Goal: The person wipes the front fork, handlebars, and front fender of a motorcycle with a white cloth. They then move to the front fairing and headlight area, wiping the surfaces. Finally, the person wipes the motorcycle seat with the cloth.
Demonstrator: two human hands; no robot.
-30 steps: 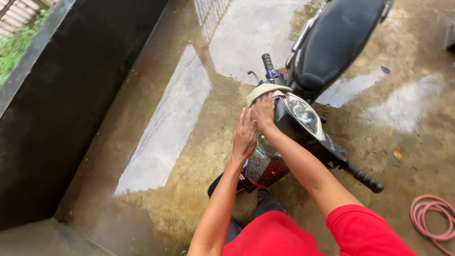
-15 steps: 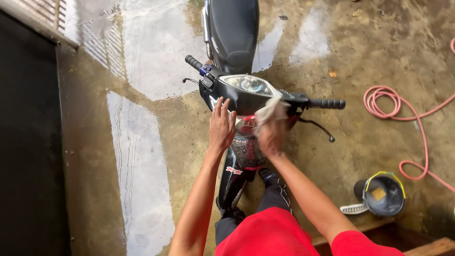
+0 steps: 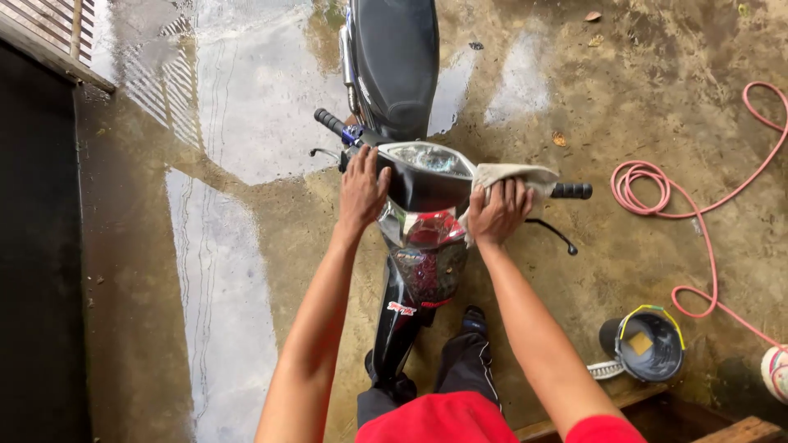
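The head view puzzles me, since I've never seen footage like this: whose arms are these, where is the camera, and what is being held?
The camera sits on a person's head and looks down, so the two bare arms are that person's own. In front of them stands a motorbike, seen from above on wet concrete ground. The left hand rests flat on the handlebar cover beside the headlight. The right hand presses a pale cloth against the right side of the handlebar, near the black grip. On the ground to the right lie a coiled pink hose and a dark bucket, with a brush beside it.
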